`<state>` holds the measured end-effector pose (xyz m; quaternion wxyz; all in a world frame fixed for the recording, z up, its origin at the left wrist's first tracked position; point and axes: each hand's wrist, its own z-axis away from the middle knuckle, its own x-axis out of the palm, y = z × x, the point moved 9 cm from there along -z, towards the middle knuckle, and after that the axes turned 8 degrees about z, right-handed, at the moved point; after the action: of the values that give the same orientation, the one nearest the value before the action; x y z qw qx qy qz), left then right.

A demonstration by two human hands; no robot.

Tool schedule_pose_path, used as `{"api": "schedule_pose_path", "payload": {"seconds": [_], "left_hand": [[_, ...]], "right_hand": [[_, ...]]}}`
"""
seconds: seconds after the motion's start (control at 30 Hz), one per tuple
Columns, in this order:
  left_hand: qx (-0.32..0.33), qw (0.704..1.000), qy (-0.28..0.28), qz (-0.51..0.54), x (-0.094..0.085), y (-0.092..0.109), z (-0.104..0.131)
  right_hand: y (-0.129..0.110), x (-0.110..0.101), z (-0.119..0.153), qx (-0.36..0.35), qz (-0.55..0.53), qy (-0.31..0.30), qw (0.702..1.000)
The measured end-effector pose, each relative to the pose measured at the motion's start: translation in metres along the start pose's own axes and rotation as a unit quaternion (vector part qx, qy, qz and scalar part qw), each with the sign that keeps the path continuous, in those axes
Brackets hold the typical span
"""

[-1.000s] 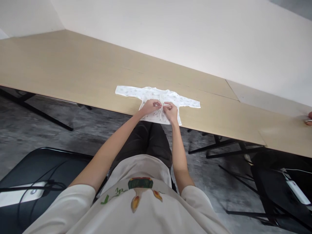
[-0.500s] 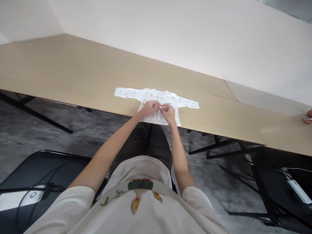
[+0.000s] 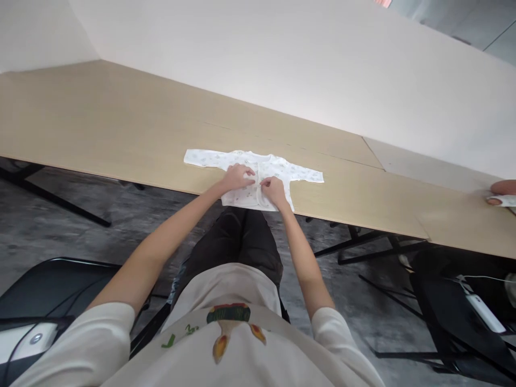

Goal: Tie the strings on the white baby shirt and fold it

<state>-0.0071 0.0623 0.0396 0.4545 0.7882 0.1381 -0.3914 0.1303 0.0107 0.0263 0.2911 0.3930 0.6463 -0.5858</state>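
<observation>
A small white baby shirt (image 3: 278, 167) with a faint print lies spread out on the table, sleeves stretched to both sides and its front hem at the table's near edge. My left hand (image 3: 239, 177) rests over the shirt's left front, thumb and fingers apart, with nothing visible between them. Just right of the front opening, my right hand (image 3: 274, 191) has thumb and fingers pinched together on the shirt's front edge. Whatever small part of the edge lies in that pinch is covered by the fingertips.
The long wooden table (image 3: 121, 118) runs along a white partition (image 3: 242, 59). At the far right, another person's hand (image 3: 503, 187) is by some white cloth. Black chairs stand behind at left (image 3: 68, 279) and right (image 3: 439, 306), with white devices and cables on them.
My hands have parted from their meeting point at the front opening. The left hand has let go and opened toward the left; the right remains pinched at the opening. The camera view has shifted slightly.
</observation>
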Motion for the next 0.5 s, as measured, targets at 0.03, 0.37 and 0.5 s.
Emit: {"api": "schedule_pose_path", "payload": {"seconds": [0.03, 0.37, 0.5], "left_hand": [[-0.011, 1.0, 0.013, -0.009, -0.01, -0.007, -0.007], [-0.186, 0.968, 0.047, -0.161, -0.085, -0.125, -0.027], [-0.166, 0.972, 0.035, -0.161, -0.095, -0.127, -0.025]], "right_hand": [[0.001, -0.002, -0.009, -0.006, 0.015, -0.017, 1.0], [0.091, -0.083, -0.077, 0.101, 0.234, 0.038, 0.966], [0.092, -0.081, -0.077, 0.043, 0.321, -0.006, 0.946]]}}
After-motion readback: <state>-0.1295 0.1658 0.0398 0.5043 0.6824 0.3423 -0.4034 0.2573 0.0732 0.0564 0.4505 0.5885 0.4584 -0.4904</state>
